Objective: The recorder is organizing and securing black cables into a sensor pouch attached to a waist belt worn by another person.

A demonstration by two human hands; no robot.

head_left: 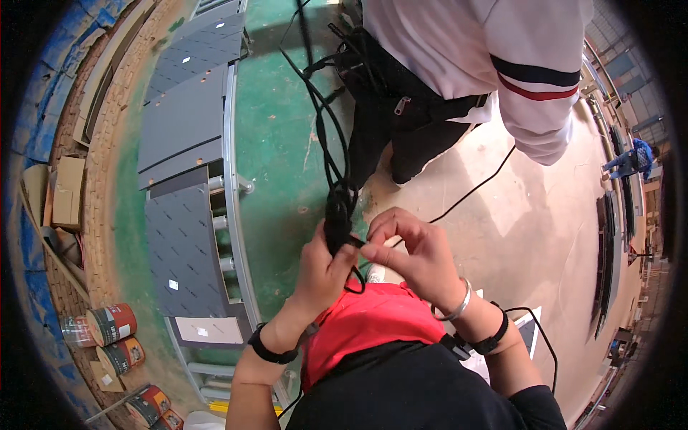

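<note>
A bundle of black cables [331, 161] hangs down in front of me from near the other person's waist. My left hand [315, 272] is closed around its lower end, where the cables bunch into a dark clump. A short black strap or cable end [356, 242] sticks out to the right of that clump. My right hand [419, 254] pinches at this piece with thumb and forefinger, close beside the left thumb. Below the left hand dangles a small loop of cable. What exactly lies inside the left fist is hidden.
A person in a white sweater [444, 43] with a black waist bag [401, 100] stands close ahead. Along the left runs a roller conveyor [233, 179] carrying grey panels [183, 129]. Paint cans [113, 324] and a cardboard box [68, 192] sit beyond it. Another person [634, 159] is far right.
</note>
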